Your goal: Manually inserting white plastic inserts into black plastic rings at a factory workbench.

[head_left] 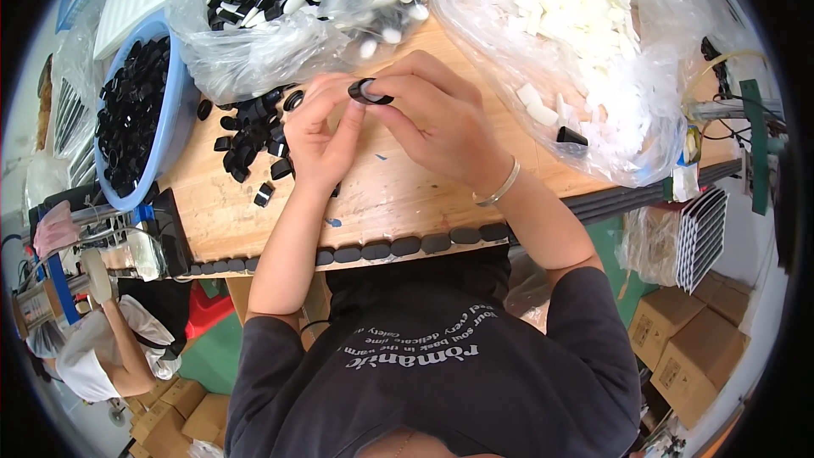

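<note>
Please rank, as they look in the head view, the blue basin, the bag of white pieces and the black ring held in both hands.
1. Bag of white pieces, largest.
2. Blue basin.
3. Black ring, by far the smallest, pinched between left hand and right hand.

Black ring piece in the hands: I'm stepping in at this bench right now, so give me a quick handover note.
Left hand and right hand together pinch one black ring piece above the wooden table.
Loose black pieces lie by the left hand; more fill the blue basin.
Finished: a row of black pieces lines the near edge.
Left: the loose pile, plus the bag of white parts.
</note>
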Demonstrator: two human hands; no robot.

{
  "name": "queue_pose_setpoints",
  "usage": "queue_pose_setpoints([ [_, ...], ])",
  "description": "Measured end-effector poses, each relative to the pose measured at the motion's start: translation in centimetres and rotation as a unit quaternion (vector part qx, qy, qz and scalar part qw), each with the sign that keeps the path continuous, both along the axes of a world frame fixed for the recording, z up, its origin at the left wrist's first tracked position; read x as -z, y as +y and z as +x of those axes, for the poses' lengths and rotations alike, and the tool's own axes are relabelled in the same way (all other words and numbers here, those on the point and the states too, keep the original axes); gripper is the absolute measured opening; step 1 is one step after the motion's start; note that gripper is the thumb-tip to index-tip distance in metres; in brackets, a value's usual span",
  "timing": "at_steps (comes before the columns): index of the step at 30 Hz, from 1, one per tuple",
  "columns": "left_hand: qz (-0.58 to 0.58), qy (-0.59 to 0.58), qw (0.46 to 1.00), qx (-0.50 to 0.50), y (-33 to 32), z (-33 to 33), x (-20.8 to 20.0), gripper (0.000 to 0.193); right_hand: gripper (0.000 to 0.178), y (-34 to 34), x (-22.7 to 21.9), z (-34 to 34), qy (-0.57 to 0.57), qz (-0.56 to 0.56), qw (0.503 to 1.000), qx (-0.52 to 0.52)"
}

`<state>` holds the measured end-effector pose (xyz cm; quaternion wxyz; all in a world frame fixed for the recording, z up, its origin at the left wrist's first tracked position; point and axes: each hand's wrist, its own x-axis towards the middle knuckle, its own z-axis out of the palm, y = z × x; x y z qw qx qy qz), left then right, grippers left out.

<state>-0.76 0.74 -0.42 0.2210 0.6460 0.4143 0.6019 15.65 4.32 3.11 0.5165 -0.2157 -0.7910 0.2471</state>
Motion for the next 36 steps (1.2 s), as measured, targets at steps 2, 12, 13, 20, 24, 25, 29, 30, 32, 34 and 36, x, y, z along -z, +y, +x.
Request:
queue_pose_setpoints([
  [2,-0.008,0.047,0.996,-0.076,-0.4,0.5,-0.7,0.030,0.020,0.1,0.0,0.1,-0.003,-0.013,1.000,0.013],
  [12,0.170,0.237,0.942,-0.164,-0.2,0.6,-1.1,0.047,0.022,-0.6,0.3,-0.3,0.017,-0.133,0.991,0.013],
  [13,0.167,0.233,0.943,-0.167,-0.2,0.7,-1.3,0.047,0.022,-0.5,0.2,-0.2,0.017,-0.132,0.991,0.016],
  [20,0.048,0.071,0.983,-0.161,-0.5,-0.2,-1.0,0.043,0.019,3.6,-1.5,4.0,-0.029,-0.154,0.983,0.095],
  [24,0.046,0.060,0.985,-0.157,-0.8,-0.4,-1.4,0.045,0.015,6.9,-1.3,10.0,-0.207,-0.202,0.933,0.214],
  [25,0.053,0.074,0.985,-0.148,-0.8,-0.3,-1.7,0.045,0.015,7.5,-1.0,11.1,-0.210,-0.199,0.933,0.214],
  [29,0.066,0.105,0.984,-0.131,-0.7,-0.1,-1.8,0.046,0.015,8.5,-0.7,14.4,-0.266,-0.174,0.906,0.279],
  [30,0.065,0.102,0.984,-0.129,-0.7,-0.2,-1.6,0.046,0.015,8.4,-0.8,15.2,-0.243,-0.180,0.911,0.282],
  [32,0.050,0.071,0.986,-0.145,-0.6,-0.4,-1.4,0.045,0.015,7.6,-1.9,17.4,-0.220,-0.189,0.913,0.287],
  [34,0.013,0.024,0.988,-0.149,-0.9,-0.8,-1.3,0.044,0.014,6.0,-2.8,18.9,-0.223,-0.205,0.898,0.319],
  [36,0.014,-0.001,0.991,-0.136,-0.9,-0.6,-1.1,0.044,0.013,4.5,-2.2,21.2,-0.265,-0.231,0.880,0.320],
])
